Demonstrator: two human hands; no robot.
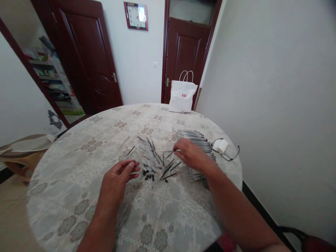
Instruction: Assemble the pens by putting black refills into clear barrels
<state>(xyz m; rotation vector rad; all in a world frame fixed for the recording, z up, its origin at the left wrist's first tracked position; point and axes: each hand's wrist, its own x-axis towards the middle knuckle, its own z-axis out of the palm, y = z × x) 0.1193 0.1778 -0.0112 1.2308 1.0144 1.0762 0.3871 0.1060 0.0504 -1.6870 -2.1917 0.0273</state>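
Observation:
My left hand [121,172] is closed in a pinch at the left of a loose pile; whatever lies between its fingertips is too small to make out. Over the pile's right side, my right hand [189,152] pinches a thin pen [168,151] that points left; its details are blurred. The pile holds clear pen barrels [147,155], thin black refills [168,169] and small black caps [149,176]. Beneath and beyond my right hand lies a row of pens [198,138], side by side, partly hidden by my forearm.
A round table with a patterned tablecloth [147,224] carries everything. Eyeglasses [231,158] and a small white object [220,145] lie at the right. A white paper bag [182,98] stands at the far edge. A wooden chair [23,157] is at the left.

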